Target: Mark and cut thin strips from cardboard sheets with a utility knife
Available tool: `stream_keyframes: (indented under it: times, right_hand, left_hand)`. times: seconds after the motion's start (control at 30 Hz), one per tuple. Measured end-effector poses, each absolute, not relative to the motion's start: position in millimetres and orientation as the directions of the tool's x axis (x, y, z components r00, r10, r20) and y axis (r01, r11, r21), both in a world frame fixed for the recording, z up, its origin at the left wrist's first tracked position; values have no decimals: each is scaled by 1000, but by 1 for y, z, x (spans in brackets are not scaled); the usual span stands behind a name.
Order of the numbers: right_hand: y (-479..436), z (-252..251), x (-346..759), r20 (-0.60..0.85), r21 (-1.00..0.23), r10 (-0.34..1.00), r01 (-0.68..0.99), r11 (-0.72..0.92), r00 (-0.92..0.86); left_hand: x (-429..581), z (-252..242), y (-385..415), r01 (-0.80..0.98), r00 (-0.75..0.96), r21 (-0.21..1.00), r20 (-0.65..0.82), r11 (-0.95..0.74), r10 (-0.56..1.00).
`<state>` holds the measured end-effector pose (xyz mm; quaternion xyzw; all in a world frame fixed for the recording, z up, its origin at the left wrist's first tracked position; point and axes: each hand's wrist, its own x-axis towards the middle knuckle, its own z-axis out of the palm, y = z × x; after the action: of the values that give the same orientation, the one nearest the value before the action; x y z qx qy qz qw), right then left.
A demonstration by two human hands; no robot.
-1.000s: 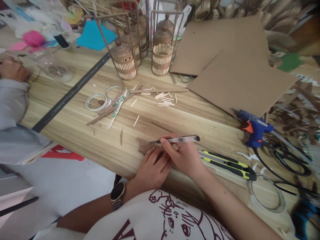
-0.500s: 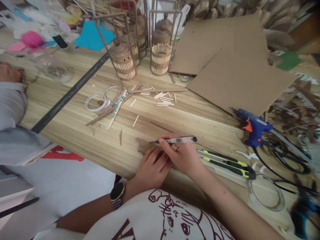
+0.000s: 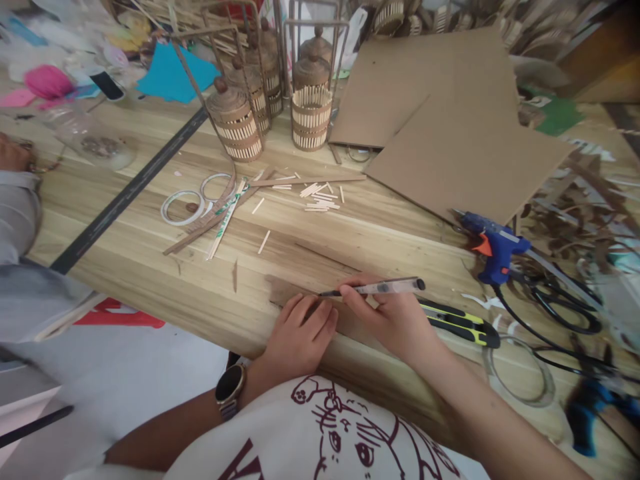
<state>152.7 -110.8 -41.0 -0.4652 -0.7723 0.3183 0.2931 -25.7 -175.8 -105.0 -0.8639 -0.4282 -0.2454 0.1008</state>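
My right hand [image 3: 387, 313] grips a pen [image 3: 395, 287] with a clear barrel and dark end. The pen lies nearly level, its tip pointing left beside the fingers of my left hand [image 3: 303, 333]. Those fingers are bent and close together, pressing a thin brown cardboard piece [image 3: 283, 291] against the table near its front edge. Most of that piece is hidden under my hands. A yellow and black utility knife [image 3: 463, 325] lies just right of my right hand, its blade end partly covered by it.
Loose sticks [image 3: 320, 198], tape rolls [image 3: 183, 208] and brown strips [image 3: 200, 233] lie ahead. Small lidded lanterns [image 3: 235, 127] stand behind. Cardboard sheets [image 3: 465, 147], a blue glue gun [image 3: 493, 247] and pliers [image 3: 585, 413] are right. Another person's sleeve [image 3: 20, 220] is left.
My right hand has moved right with the pen, bringing the pen tip closer to my left fingers. It now covers more of the utility knife. The whole view has shifted slightly.
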Motion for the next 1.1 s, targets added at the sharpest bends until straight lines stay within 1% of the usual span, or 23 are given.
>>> stream_keyframes:
  times: [0.17,0.27,0.47,0.6,0.77,0.93,1.0,1.1]
  right_hand:
    - [-116,-34,167,127,-754,923,568,328,-364]
    - [-122,-34,177,126,-747,931,585,317,-344]
    - [-134,-35,204,109,-687,949,668,286,-295]
    - [-139,-33,219,91,-670,952,689,275,-292]
    - [-143,-29,223,66,-668,952,696,263,-297]
    - [-148,-30,226,86,-674,958,692,258,-274]
    - [-150,-30,230,109,-662,958,699,270,-266]
    - [-154,-30,239,127,-637,959,720,275,-254]
  left_hand:
    - [-23,-101,-174,792,483,59,547,-607,683]
    - [-23,-99,-174,794,495,47,530,-607,688]
    - [-25,-98,-175,787,533,9,495,-617,686]
    - [-25,-94,-176,776,573,-13,433,-631,696]
    - [-25,-89,-178,766,637,-89,236,-637,733]
    - [-23,-85,-178,777,629,-134,141,-615,764]
    - [-24,-83,-177,768,639,-139,131,-625,758]
    - [-24,-84,-177,760,650,-144,171,-634,741]
